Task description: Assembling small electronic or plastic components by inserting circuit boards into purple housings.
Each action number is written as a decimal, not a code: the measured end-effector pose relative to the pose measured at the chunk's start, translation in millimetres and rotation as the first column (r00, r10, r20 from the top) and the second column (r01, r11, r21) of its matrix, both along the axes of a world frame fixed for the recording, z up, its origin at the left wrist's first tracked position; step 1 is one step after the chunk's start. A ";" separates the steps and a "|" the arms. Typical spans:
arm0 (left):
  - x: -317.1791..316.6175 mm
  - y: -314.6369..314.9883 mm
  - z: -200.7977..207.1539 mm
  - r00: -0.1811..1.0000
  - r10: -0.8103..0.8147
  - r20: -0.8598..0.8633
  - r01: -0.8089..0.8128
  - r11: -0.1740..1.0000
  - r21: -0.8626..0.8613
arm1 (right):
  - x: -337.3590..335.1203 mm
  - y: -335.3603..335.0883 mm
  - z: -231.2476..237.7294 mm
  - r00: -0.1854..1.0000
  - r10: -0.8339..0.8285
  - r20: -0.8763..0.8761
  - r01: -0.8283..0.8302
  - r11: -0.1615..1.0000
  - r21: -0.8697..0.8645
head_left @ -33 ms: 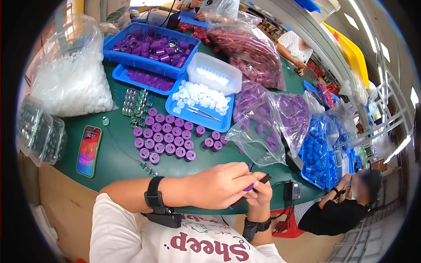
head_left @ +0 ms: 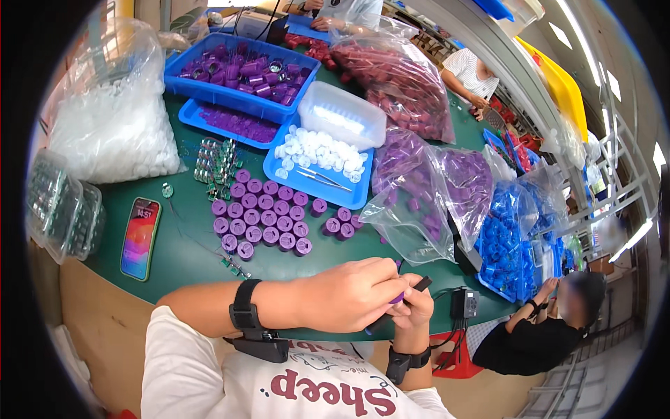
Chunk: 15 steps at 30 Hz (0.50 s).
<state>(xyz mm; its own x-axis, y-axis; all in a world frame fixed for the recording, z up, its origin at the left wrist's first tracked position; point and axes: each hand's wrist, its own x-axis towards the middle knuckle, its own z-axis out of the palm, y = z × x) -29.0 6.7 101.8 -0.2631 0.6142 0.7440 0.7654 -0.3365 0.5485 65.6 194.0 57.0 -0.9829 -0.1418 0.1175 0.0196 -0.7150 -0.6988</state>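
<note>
"Fingers of the left hand [head_left: 352, 290] are curled almost closed over a purple piece [head_left: 397, 298]; their tips are partly hidden, so I can't tell whether they grip it. Those of the right hand [head_left: 417, 307] look closed on a black stick [head_left: 423, 283], its end poking out."

"Why so close together?"

"I'd judge the hands steady one small piece between them. It sits in front of the chest, by the near edge of the bench [head_left: 188, 265], probably for easy sight."

"And around them, with the hands as the clock's centre?"

"At three o'clock I have a black adapter [head_left: 465, 304], just beside. At ten, purple cylinders [head_left: 269, 218] stand upright in close rows, likely to keep them stable and within reach; a few stand apart toward eleven. Farther along eleven, a blue tray [head_left: 317, 195] bears white discs [head_left: 317, 150], with tweezers [head_left: 325, 179] lying on its nearer part, handy to pick up, I'd guess."

"Farthest?"

"Past that tray, also toward eleven, a deep blue bin [head_left: 227, 100], its walls presumably stopping the loose purple shells [head_left: 251, 70] from rolling off. At twelve, a clear bag [head_left: 412, 91] keeps red parts together."
</note>
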 end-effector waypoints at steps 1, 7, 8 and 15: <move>0.2 -0.6 0.3 1.000 0.003 0.011 -0.003 1.000 0.007 | 0.6 0.8 -0.6 0.999 0.049 0.012 -0.049 0.997 -0.063; -4.7 -3.3 -3.6 1.000 -0.016 0.015 0.015 1.000 0.012 | -0.3 1.1 3.5 0.992 0.108 0.069 -0.102 0.992 -0.079; -4.9 -4.0 -5.4 1.000 -0.018 0.020 0.018 1.000 0.002 | -1.1 0.9 2.5 0.990 0.114 0.077 -0.109 0.992 -0.069; -7.8 -5.5 -9.1 0.987 -0.099 0.125 0.091 0.993 0.069 | -0.8 -2.2 -2.1 0.984 0.171 0.049 -0.164 0.979 -0.121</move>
